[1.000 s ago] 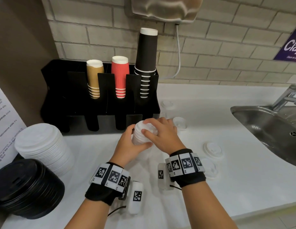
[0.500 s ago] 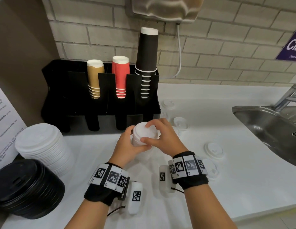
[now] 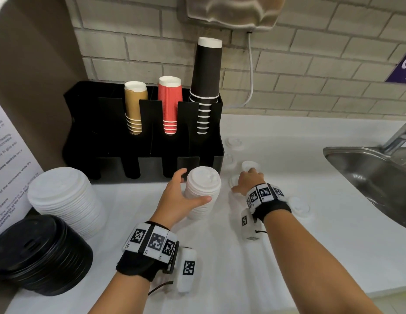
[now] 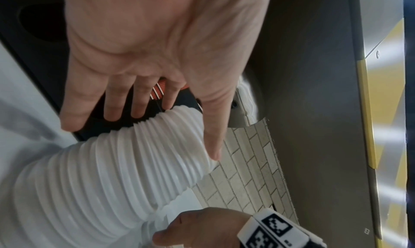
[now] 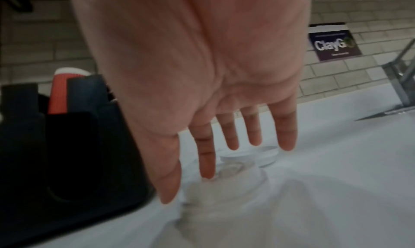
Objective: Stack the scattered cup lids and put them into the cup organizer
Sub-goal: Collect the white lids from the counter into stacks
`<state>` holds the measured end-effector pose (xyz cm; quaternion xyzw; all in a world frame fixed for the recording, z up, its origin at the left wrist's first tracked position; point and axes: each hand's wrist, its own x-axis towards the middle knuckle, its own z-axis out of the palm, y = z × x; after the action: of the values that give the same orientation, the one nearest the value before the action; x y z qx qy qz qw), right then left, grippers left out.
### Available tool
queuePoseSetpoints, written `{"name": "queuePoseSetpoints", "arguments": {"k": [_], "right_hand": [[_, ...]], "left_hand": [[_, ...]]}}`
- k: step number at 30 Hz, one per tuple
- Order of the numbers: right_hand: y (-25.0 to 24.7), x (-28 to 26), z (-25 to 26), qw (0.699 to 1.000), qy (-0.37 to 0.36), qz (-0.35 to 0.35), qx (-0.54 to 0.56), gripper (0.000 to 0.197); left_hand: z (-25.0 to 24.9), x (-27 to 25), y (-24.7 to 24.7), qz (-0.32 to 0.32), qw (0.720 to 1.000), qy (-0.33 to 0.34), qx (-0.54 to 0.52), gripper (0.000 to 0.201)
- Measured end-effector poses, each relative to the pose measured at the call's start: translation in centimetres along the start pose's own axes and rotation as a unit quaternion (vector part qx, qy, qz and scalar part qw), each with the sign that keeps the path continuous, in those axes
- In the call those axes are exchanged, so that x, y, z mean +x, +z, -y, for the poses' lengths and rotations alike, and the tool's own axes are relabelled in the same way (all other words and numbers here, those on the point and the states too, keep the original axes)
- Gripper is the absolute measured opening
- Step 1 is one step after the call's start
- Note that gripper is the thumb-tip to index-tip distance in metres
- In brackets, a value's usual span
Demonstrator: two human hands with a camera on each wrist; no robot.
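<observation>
My left hand (image 3: 186,191) grips a tall stack of small white lids (image 3: 203,189) standing on the counter, thumb in front and fingers behind; the left wrist view shows the thumb lying along the ribbed stack (image 4: 125,163). My right hand (image 3: 245,180) is open to the right of it, with straight fingers over loose white lids (image 3: 250,165), and holds nothing. The right wrist view shows its fingers (image 5: 253,132) just above two of these lids (image 5: 247,156). More loose lids (image 3: 235,141) lie further back and near my right wrist (image 3: 299,206). The black cup organizer (image 3: 107,141) stands behind.
The organizer holds brown (image 3: 135,105), red (image 3: 170,103) and black cups (image 3: 207,69). At the left are a big white lid stack (image 3: 66,196) and a black lid stack (image 3: 36,252). A steel sink (image 3: 374,177) lies at the right.
My right hand has left the top of the lid stack and moved right to the loose lids. My left hand still holds the stack in place.
</observation>
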<state>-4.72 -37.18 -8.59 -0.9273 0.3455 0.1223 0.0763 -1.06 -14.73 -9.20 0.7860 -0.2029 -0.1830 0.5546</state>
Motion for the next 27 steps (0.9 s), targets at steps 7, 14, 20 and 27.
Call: {"name": "queuePoseSetpoints", "arguments": {"k": [7, 14, 20, 27], "right_hand": [[-0.6, -0.3, 0.1, 0.999, -0.034, 0.002, -0.014, 0.05], [-0.5, -1.8, -0.2, 0.999, -0.032, 0.014, 0.036, 0.051], [-2.2, -2.6, -0.9, 0.983, -0.045, -0.04, 0.175, 0.043], [-4.8, -6.9, 2.0, 0.866, -0.244, -0.081, 0.429, 0.02]], "left_hand": [[-0.1, -0.1, 0.1, -0.002, 1.0, 0.001, 0.005, 0.098], [-0.5, -0.1, 0.4, 0.005, 1.0, 0.008, 0.003, 0.097], [-0.6, -0.2, 0.8, 0.01, 0.999, 0.032, -0.004, 0.088], [-0.4, -0.1, 1.1, -0.01, 0.999, 0.03, -0.02, 0.085]]}}
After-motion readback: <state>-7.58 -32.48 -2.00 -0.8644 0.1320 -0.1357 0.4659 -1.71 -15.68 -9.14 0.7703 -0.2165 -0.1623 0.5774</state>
